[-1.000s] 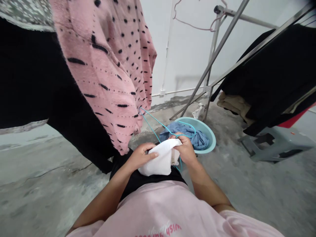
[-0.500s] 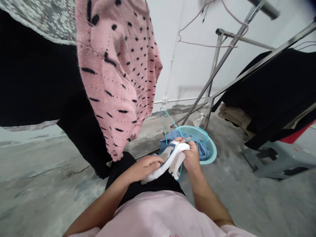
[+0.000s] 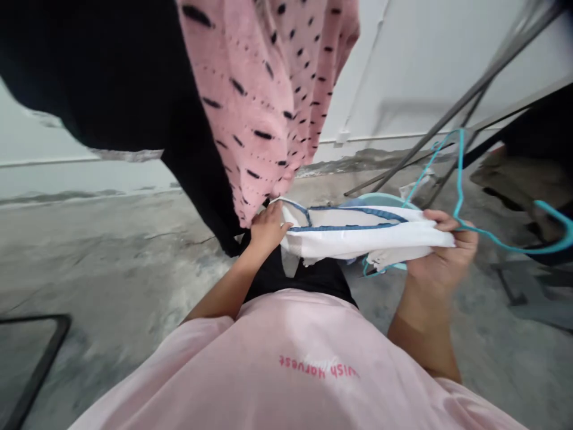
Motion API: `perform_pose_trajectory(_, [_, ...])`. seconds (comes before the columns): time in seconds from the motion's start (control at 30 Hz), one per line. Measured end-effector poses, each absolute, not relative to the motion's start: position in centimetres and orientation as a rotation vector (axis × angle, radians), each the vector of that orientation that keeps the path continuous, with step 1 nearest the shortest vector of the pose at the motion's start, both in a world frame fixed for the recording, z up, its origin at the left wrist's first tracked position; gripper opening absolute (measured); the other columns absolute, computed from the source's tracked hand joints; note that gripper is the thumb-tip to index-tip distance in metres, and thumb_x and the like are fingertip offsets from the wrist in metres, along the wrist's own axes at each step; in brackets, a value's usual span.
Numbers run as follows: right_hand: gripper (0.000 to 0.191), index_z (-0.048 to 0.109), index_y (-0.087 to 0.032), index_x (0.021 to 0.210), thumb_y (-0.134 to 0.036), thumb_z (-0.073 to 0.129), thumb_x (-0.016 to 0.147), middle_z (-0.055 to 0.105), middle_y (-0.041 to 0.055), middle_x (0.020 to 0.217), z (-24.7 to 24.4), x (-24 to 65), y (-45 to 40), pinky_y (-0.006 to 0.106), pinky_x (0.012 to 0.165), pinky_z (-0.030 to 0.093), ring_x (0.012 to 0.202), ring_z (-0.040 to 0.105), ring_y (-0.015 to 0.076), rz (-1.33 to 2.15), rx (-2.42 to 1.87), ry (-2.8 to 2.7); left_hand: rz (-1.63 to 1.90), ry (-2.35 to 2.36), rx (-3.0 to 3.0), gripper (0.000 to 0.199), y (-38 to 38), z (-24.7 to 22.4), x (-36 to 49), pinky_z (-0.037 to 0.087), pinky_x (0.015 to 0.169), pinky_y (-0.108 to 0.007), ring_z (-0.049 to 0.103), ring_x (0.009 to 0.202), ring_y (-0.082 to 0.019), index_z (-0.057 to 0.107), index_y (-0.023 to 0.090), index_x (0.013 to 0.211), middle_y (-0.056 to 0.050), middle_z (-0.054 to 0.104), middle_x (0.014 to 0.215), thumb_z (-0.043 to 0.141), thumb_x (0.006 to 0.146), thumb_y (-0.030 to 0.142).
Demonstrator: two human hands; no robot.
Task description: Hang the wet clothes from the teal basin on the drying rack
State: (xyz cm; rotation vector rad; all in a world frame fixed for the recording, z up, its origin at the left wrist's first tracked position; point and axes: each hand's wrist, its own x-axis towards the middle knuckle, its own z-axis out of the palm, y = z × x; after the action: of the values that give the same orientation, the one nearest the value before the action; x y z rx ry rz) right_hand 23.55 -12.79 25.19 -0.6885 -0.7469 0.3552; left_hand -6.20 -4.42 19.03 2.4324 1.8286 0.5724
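White cloth w/ blue trim (image 3: 358, 236) is stretched flat between both hands, pulled taut to open it out. Left hand (image 3: 267, 227) pinches one end; right hand (image 3: 445, 254) grips the other plus a teal hanger (image 3: 496, 236). Pink spotted sweater (image 3: 277, 89) hangs above.

Pink shirt (image 3: 304, 358): red print, upside down to camera, reads "wish harvest"; faint script over it unreadable. No other text.
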Motion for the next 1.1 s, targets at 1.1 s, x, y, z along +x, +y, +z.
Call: perform_pose_trajectory(1.1, [0.047,0.055,-0.019,0.087,0.009,0.064,0.052,0.070,0.0009,0.102,22.9,27.7,-12.8,0.026,0.070,0.048,0.071,0.066,0.0108,0.371,-1.192,-0.843,0.219,0.178,1.877,0.014,-8.5,23.7,-5.6,0.049,0.087,-0.027,0.071,0.084,-0.019,0.082,0.027,0.088,-0.003,0.079,0.092,0.072,0.079,0.030])
